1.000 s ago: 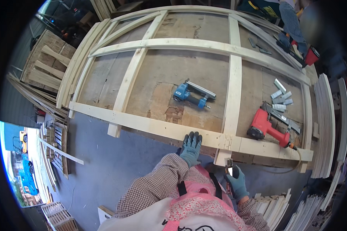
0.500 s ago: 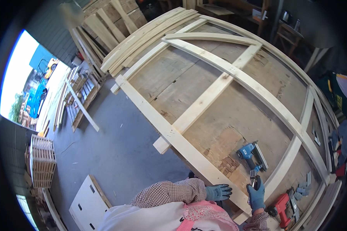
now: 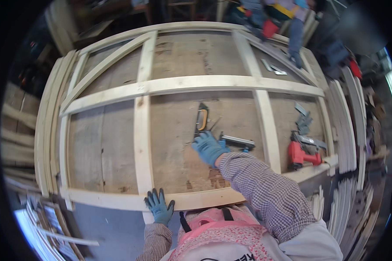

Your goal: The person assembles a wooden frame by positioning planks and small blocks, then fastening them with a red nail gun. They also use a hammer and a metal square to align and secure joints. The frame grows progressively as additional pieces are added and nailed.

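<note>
Around our right hand [image 3: 208, 148], whose hold on the black-and-yellow tool [image 3: 205, 116] we cannot tell, the wooden frame [image 3: 191, 84] looks joined, our left hand [image 3: 160, 208] splayed, what remains unshown.

A broad wooden worktable [image 3: 174, 148] carries a pale timber frame [image 3: 200, 82] laid flat across it. Within the frame's bays lie a blue nail gun [image 3: 238, 142], a red nail gun [image 3: 300, 155] and loose grey metal strips [image 3: 304, 122]; a black-and-yellow tool [image 3: 201, 119], partly blurred, may rest there too

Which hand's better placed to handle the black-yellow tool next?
Right, likely: the right hand is at the black-yellow tool; the left hand rests on the near rail, farther off.
</note>
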Motion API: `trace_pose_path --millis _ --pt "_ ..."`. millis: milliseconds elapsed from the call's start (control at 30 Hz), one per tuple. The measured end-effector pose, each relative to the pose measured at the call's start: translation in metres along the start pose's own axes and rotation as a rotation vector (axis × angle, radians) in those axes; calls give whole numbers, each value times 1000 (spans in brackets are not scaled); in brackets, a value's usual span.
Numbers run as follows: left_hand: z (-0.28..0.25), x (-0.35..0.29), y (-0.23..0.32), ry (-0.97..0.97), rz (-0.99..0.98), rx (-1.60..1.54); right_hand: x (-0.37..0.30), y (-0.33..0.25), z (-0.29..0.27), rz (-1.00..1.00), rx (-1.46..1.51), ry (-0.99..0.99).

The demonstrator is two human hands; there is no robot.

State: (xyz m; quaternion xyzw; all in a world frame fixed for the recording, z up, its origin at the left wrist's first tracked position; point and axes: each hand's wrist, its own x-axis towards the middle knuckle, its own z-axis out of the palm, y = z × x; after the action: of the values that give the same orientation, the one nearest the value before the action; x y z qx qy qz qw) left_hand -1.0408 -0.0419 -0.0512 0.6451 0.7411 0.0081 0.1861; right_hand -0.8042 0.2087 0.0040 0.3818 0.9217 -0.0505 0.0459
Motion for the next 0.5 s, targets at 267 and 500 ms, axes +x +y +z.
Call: trace_pose_path --millis 267,500 --pt "14 -2 5 -32 45 160 -206 -38 -4 332 335 147" --pt "28 -2 -8 -77 21 244 -445 -112 39 1172 689 -63"
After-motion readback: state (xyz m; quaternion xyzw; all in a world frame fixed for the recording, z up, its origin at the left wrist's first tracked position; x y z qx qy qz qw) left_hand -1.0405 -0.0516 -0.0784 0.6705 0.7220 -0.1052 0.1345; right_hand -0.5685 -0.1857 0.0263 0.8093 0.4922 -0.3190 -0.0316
